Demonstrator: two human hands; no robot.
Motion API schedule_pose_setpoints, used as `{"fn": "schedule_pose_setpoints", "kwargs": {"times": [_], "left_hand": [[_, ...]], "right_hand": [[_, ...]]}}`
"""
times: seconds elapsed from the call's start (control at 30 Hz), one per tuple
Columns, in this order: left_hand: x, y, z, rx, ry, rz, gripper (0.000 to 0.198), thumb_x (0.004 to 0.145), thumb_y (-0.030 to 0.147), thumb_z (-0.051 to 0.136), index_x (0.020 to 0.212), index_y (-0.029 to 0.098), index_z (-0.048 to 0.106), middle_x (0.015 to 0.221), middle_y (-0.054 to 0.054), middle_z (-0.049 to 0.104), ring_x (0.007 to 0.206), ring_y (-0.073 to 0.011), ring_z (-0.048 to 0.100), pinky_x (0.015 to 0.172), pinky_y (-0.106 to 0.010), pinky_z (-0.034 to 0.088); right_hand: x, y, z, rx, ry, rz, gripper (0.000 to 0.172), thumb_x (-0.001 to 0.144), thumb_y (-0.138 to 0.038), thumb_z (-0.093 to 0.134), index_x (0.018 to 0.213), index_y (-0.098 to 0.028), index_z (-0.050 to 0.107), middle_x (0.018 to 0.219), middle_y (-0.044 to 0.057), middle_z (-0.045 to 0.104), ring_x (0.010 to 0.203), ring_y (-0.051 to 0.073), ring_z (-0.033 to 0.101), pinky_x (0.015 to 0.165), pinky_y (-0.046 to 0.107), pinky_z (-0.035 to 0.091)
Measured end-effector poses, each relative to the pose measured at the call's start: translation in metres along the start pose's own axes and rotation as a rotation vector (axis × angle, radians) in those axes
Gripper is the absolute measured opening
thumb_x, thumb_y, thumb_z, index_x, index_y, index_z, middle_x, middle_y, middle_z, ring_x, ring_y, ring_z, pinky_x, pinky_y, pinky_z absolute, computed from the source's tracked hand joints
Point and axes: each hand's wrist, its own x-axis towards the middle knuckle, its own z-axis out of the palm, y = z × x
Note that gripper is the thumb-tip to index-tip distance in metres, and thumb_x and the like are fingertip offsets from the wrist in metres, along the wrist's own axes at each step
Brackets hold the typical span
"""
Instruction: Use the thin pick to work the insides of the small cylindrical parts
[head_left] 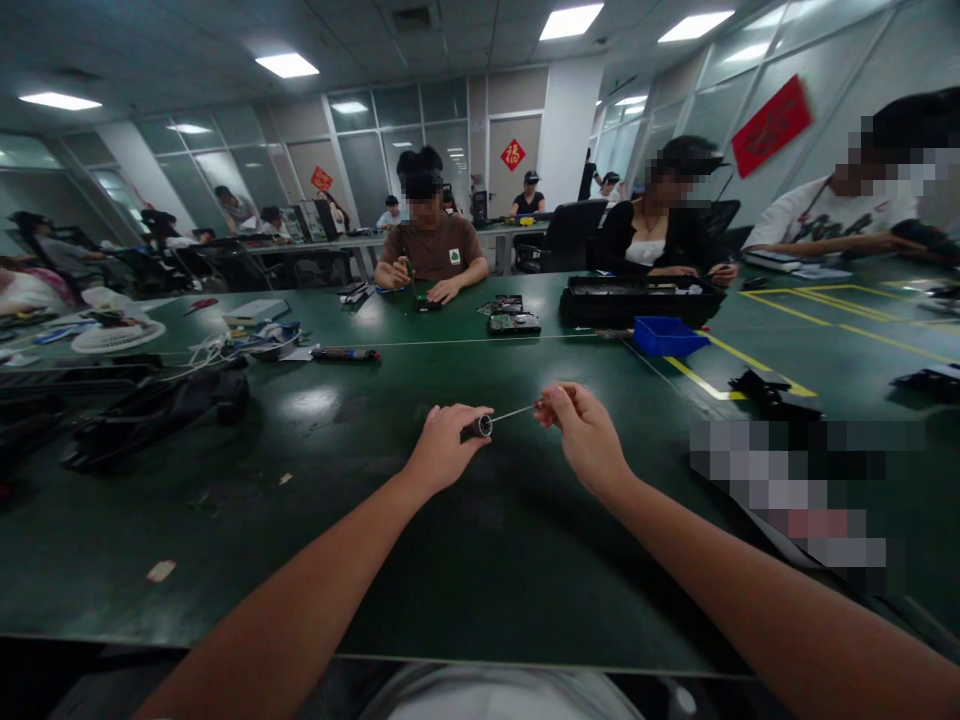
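Forearms (292, 600) above green tabletop (465, 560); ceiling lights (571, 21)

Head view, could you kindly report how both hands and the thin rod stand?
Left hand gripping dark cylinder. Right hand pinching thin rod, which reaches the cylinder's ringed end. Blue bin beyond, apart from both hands.

Head-height view, forward-down across green table (480, 570)

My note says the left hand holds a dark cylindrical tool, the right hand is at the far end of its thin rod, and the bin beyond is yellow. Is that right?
One slip: the head view shows the bin is blue, not yellow. The left hand holds the dark cylindrical tool, and the right hand is at the thin rod's far end, as noted.
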Motion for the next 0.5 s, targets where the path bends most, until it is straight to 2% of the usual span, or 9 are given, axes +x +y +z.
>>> {"fn": "schedule_pose_setpoints", "kwargs": {"times": [0.17, 0.5], "left_hand": [[0.0, 0.003, 0.001, 0.034, -0.03, -0.012, 0.039, 0.085, 0.021, 0.071, 0.123, 0.029, 0.064, 0.121, -0.003, 0.067, 0.115, -0.0236, 0.057, 0.11, -0.052, 0.03], [0.001, -0.001, 0.003, 0.033, -0.075, -0.05, 0.039, 0.085, 0.021, 0.071, 0.123, 0.027, 0.064, 0.115, -0.004, 0.067, 0.109, -0.0239, 0.058, 0.103, -0.047, 0.037]], "right_hand": [[-0.005, -0.009, -0.001, -0.306, -0.05, -0.117, 0.026, 0.099, -0.041, 0.043, 0.092, -0.021, 0.058, 0.074, 0.002, 0.063, 0.068, 0.018, 0.059, 0.066, 0.032, 0.044], [-0.004, -0.013, -0.002, -0.549, -0.085, -0.148, 0.024, 0.099, -0.036, 0.043, 0.092, -0.021, 0.059, 0.075, 0.003, 0.065, 0.066, 0.018, 0.06, 0.061, 0.031, 0.04]]}}
